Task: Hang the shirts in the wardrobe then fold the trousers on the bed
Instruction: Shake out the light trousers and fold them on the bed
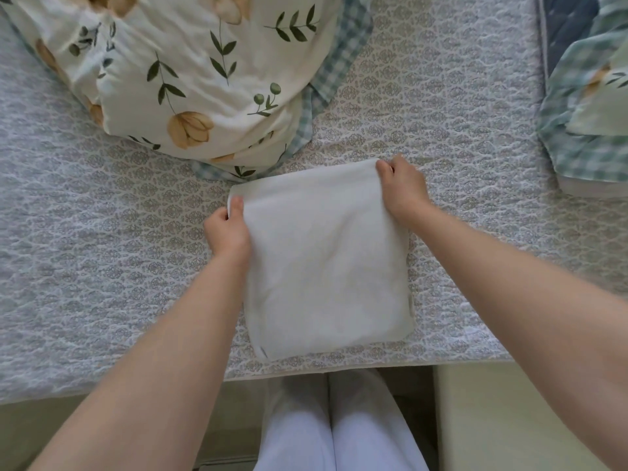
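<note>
White trousers (323,256) folded — both hands pinching

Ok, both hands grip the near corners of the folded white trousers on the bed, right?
No. In the head view the left hand and right hand grip the far corners of the folded white trousers on the bed.

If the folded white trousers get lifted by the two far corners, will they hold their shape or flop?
Probably flop: the white trousers are soft cloth lying limp on the bed, so the layers would likely sag open. Likely light: the left hand and right hand just pinch their corners.
</note>
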The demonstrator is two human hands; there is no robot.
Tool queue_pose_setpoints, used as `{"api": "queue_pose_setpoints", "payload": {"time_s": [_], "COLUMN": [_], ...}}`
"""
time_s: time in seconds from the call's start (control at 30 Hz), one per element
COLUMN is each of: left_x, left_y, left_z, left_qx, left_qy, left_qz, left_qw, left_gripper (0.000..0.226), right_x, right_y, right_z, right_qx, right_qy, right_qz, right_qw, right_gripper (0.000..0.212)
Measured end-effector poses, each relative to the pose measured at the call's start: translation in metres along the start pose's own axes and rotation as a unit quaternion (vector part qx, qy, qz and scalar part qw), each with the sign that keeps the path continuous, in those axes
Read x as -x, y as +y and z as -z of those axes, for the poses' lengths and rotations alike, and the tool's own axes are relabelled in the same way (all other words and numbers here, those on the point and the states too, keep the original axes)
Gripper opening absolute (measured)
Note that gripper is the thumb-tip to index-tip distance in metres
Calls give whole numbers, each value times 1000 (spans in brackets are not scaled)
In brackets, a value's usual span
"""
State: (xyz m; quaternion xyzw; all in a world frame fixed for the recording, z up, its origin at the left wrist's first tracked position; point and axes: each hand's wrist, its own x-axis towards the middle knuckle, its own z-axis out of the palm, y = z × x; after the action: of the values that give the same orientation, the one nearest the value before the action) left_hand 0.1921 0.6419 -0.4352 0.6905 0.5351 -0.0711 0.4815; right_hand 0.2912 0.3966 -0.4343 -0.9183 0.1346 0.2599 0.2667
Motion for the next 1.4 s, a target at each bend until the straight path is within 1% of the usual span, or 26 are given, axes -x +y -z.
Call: {"api": "queue_pose_setpoints", "payload": {"time_s": [0.03,0.07,0.13,0.17,0.23,0.27,0.3,0.37,0.43,0.47,0.53,0.57,0.63,0.67,0.7,0.8,0.83,0.87,0.97,1.07,1.17,1.23,1.4], "left_x": [4,7,12,15,26,33,39,51,62,67,72,73,74,74,75,84,88,93,110,130,152,168,209], "left_y": [0,0,-8,-14,-29,-35,-44,-57,-60,-60,-58,-57,-53,-52,-52,-50,-47,-43,-25,3,36,57,102], "left_z": [0,2,11,17,30,36,40,46,47,45,39,38,36,37,37,35,34,33,34,41,47,52,65], "left_qx": [28,59,87,75,17,-9,-24,-12,-6,-8,3,17,50,65,81,134,142,144,149,130,115,110,83], "left_qy": [19,22,-6,-25,-64,-84,-105,-143,-168,-179,-198,-207,-221,-227,-234,-232,-222,-211,-185,-174,-186,-206,-237], "left_qz": [28,61,107,105,62,47,52,88,106,105,103,107,130,138,141,144,146,145,128,97,64,42,13], "left_qw": [999,996,990,991,996,995,993,986,980,978,975,972,965,962,958,953,954,956,963,971,974,971,968], "left_gripper": [47,42,37,40,45,44,44,47,54,60,74,76,73,71,68,57,53,51,51,51,43,37,38], "right_x": [1,4,11,18,35,45,56,77,95,104,111,110,104,99,96,99,100,102,112,127,144,158,203], "right_y": [2,4,8,9,15,20,28,43,53,55,56,58,64,63,62,51,51,50,46,42,39,37,31], "right_z": [1,2,7,10,13,12,8,-1,-11,-15,-20,-24,-29,-28,-24,-4,1,5,23,50,82,103,154], "right_qx": [-37,-67,-91,-85,-79,-92,-117,-166,-203,-211,-223,-229,-240,-262,-285,-384,-400,-405,-413,-433,-470,-482,-519], "right_qy": [-2,-10,-29,-35,-51,-61,-69,-72,-82,-85,-81,-84,-106,-114,-127,-187,-196,-190,-148,-136,-120,-98,-55], "right_qz": [-12,-32,-57,-54,-53,-64,-85,-118,-113,-105,-85,-86,-103,-122,-137,-160,-159,-162,-161,-174,-175,-169,-149], "right_qw": [999,997,994,994,994,992,987,976,969,968,968,966,959,951,940,890,881,880,884,874,857,854,840], "right_gripper": [38,40,46,48,52,58,67,84,100,103,102,102,103,102,95,51,45,42,46,44,42,43,42]}}
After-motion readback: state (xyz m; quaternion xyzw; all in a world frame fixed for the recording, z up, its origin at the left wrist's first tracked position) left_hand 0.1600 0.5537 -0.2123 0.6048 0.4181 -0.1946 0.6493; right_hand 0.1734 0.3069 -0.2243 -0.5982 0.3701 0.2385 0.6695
